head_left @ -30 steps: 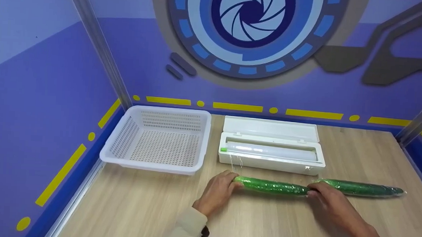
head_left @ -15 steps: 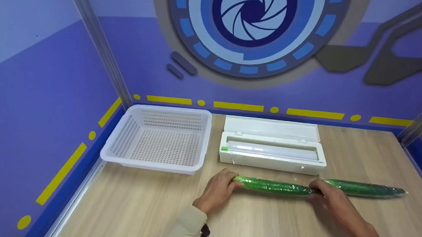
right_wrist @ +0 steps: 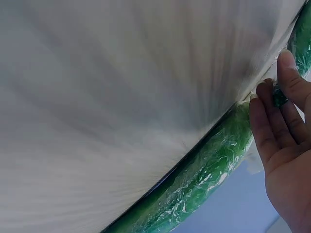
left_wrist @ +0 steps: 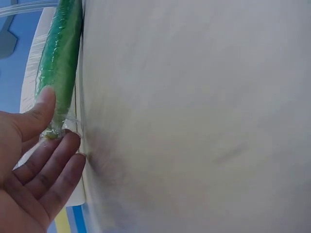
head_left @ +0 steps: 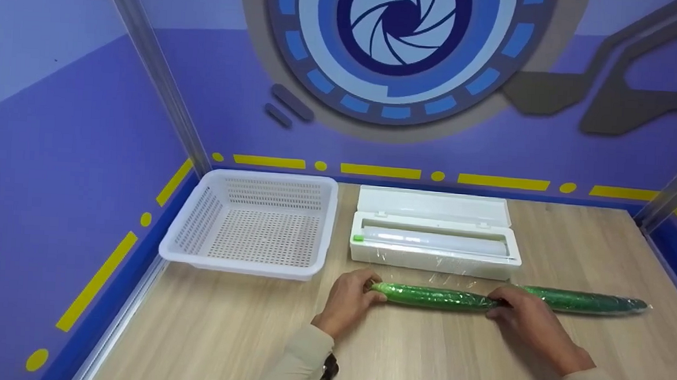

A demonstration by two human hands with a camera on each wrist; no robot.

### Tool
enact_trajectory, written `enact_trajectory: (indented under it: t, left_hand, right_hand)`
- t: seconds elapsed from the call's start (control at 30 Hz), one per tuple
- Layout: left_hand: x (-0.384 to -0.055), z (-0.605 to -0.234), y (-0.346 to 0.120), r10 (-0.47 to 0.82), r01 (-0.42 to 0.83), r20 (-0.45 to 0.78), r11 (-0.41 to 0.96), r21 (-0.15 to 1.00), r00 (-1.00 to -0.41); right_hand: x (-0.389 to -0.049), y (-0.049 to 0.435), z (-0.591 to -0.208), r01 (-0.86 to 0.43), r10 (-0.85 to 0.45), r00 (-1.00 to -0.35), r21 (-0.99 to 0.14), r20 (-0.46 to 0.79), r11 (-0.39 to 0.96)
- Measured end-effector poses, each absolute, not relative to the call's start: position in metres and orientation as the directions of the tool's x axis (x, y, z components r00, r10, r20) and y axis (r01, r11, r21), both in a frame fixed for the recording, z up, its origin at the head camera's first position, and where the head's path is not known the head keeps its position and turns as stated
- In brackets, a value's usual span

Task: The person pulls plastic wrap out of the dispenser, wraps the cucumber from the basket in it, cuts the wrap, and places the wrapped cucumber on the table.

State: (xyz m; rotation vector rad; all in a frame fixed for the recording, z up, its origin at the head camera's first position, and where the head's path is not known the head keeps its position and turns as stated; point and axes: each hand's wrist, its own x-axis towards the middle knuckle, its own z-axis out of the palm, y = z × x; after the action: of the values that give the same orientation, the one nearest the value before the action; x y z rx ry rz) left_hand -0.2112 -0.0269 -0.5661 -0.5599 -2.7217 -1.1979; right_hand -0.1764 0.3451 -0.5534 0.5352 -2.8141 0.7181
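Note:
A green cucumber [head_left: 434,297] wrapped in clear cling film lies crosswise between my hands. My left hand [head_left: 349,300] holds its paler left end; in the left wrist view the thumb [left_wrist: 44,99] presses on the wrapped cucumber [left_wrist: 62,58], with fingers around the tip. At the darker right end, my right hand [head_left: 531,324] pinches the tip, which shows between thumb and fingers in the right wrist view. A second wrapped cucumber [head_left: 593,302] lies just beyond the right hand, its left end partly hidden by it.
Behind the cucumber stands a white cling film box [head_left: 436,263], lid up, with a film roll [head_left: 434,241] inside. Glints of clear film show along its front. A white perforated basket [head_left: 247,266] stands at the back left. Walls border the wooden table [head_left: 422,362].
My right hand shifts slightly left since half a second ago, still at the cucumber's right end. The left hand stays nearly in place. Film glints before the box have changed.

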Motion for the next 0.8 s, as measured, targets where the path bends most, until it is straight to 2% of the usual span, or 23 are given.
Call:
enact_trajectory:
  t: [0.17,0.33,0.8]
  left_hand:
    - [-0.2123,-0.5627,-0.0249,0.269,0.341,0.215,0.631,0.697,-0.939]
    - [-0.2112,-0.5612,-0.0247,0.267,0.321,0.189,0.653,0.686,-0.945]
    - [-0.2140,-0.5628,-0.0255,0.280,0.391,0.273,0.662,0.639,-0.920]
  right_hand:
    - [-0.1759,0.3439,-0.5503,-0.390,-0.294,-0.909,-0.348,0.297,0.853]
    - [-0.1760,0.3449,-0.5489,-0.453,-0.347,-0.873,-0.306,0.341,0.837]
    - [-0.1841,0.3458,-0.5432,-0.435,-0.349,-0.892,-0.337,0.288,0.835]
